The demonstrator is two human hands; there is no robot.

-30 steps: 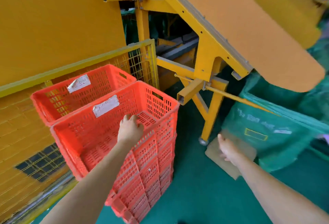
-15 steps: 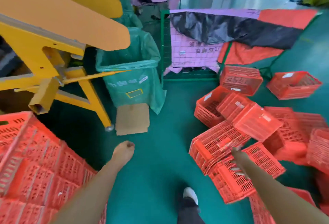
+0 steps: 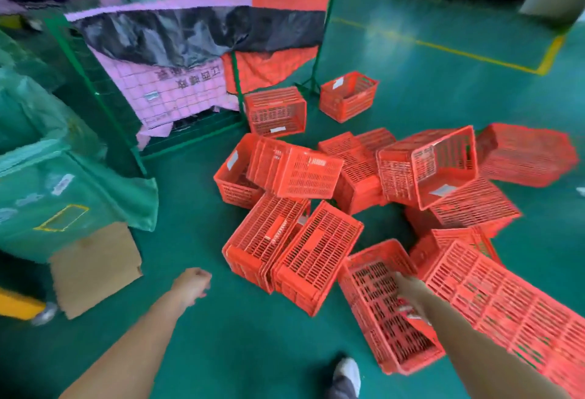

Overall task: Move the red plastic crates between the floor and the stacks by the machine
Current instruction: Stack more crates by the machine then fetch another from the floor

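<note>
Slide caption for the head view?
Right hand reaches to a tilted red crate by the jumbled crate pile on the green floor; left hand empty.

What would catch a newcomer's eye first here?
A jumbled pile of red crates sprawls over the green floor, centre to right. The right hand is at the nearest crate, lower right; the left hand is curled and empty. Pink and black sheets drape a green fence at upper left.
</note>
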